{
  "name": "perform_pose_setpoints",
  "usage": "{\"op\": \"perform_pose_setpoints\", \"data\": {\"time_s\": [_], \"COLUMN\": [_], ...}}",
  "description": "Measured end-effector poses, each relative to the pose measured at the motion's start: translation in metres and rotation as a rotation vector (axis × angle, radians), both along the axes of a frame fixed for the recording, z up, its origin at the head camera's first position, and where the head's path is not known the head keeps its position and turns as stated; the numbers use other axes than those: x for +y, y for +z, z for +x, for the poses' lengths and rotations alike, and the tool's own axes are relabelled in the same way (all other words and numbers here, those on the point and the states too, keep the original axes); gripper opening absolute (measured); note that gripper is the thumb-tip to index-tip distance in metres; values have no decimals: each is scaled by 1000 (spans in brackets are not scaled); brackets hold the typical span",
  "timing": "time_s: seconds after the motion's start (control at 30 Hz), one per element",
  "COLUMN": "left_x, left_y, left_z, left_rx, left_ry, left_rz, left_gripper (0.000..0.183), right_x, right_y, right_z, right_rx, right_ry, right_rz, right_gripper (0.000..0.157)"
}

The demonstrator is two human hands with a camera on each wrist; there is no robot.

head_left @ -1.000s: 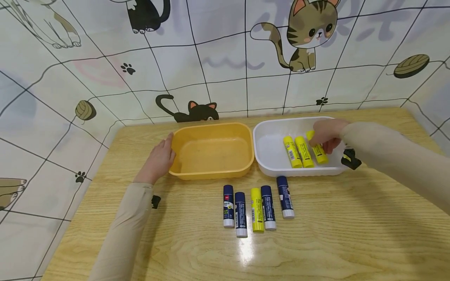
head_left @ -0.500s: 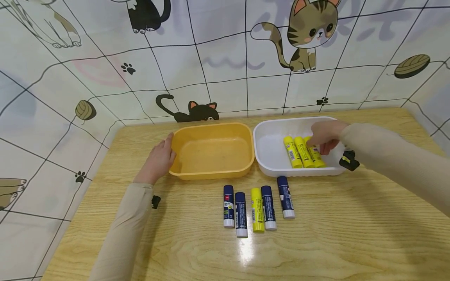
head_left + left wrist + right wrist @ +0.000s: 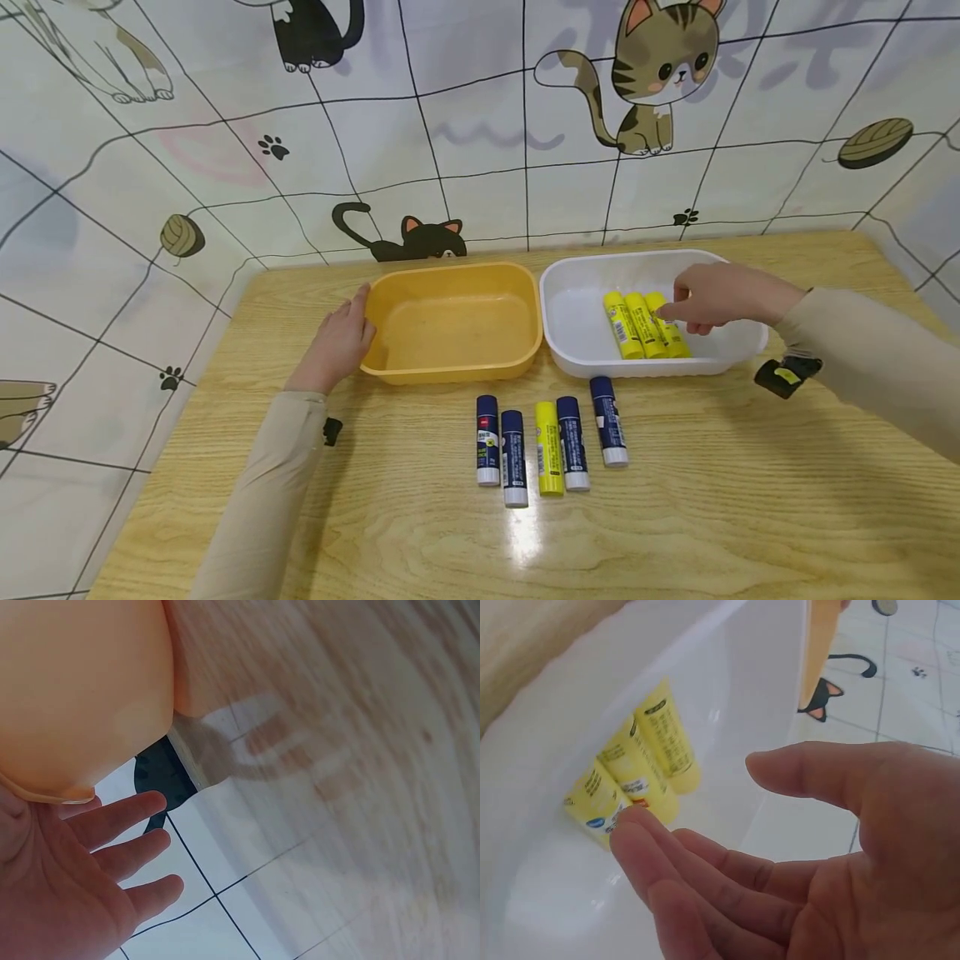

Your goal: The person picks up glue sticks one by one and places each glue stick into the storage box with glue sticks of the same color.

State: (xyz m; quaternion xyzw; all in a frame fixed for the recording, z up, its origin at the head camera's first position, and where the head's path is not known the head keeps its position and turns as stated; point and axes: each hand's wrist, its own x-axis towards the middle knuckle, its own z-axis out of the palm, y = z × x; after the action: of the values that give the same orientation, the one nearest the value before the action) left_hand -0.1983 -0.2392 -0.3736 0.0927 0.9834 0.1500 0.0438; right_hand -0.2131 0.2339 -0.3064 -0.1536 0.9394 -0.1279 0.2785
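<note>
In the head view, three yellow glue sticks point(image 3: 645, 325) lie side by side in a white plastic tray point(image 3: 576, 321). Over the tray's right half is my right hand point(image 3: 723, 296), its fingertips beside the rightmost stick. The right wrist view shows thumb and fingers point(image 3: 735, 877) spread apart with nothing between them. My left hand point(image 3: 337, 346) rests against the left end of an orange basin point(image 3: 450, 321), which holds nothing. Its fingers point(image 3: 120, 817) extend loosely past the rim in the left wrist view; the thumb is hidden there.
On the wooden table point(image 3: 405, 533), in front of the containers, lie one yellow glue stick point(image 3: 549, 448) and several navy glue sticks with white ends point(image 3: 487, 440). The basin and tray stand side by side. A cat-patterned wall covering point(image 3: 480, 150) rises behind the table.
My right hand has let go of the rightmost yellow glue stick and drawn back to the right. That stick now sits closer to the other two. The left hand has stayed put.
</note>
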Motion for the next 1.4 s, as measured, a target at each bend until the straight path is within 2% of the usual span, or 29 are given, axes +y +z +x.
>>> {"op": "perform_pose_setpoints", "data": {"time_s": [0.17, 0.33, 0.6, 0.8, 1.03, 1.2, 1.4], "left_x": [0, -1, -1, -1, -2, -2, -2], "left_y": [0, -1, 0, 0, -1, -1, -2], "left_z": [0, -2, -1, -1, -2, -2, -1], "left_rx": [-2, -3, 0, 10, 6, 4, 12], "left_ry": [4, 4, 11, 12, 5, 7, 8], "left_rz": [4, 5, 6, 10, -1, -3, 2], "left_gripper": [58, 58, 57, 57, 58, 58, 57], "right_x": [0, 0, -1, -6, -9, -13, -19], "right_y": [6, 10, 10, 3, -9, -20, -25], "right_z": [19, 34, 55, 69, 83, 90, 96], "right_rx": [83, 113, 128, 154, 129, 100, 108], "right_ry": [13, 9, 29, 42, 33, 40, 42], "right_rz": [-20, -75, -94, -123, -203, -239, -278], "right_gripper": [35, 31, 27, 25, 16, 16, 15]}}
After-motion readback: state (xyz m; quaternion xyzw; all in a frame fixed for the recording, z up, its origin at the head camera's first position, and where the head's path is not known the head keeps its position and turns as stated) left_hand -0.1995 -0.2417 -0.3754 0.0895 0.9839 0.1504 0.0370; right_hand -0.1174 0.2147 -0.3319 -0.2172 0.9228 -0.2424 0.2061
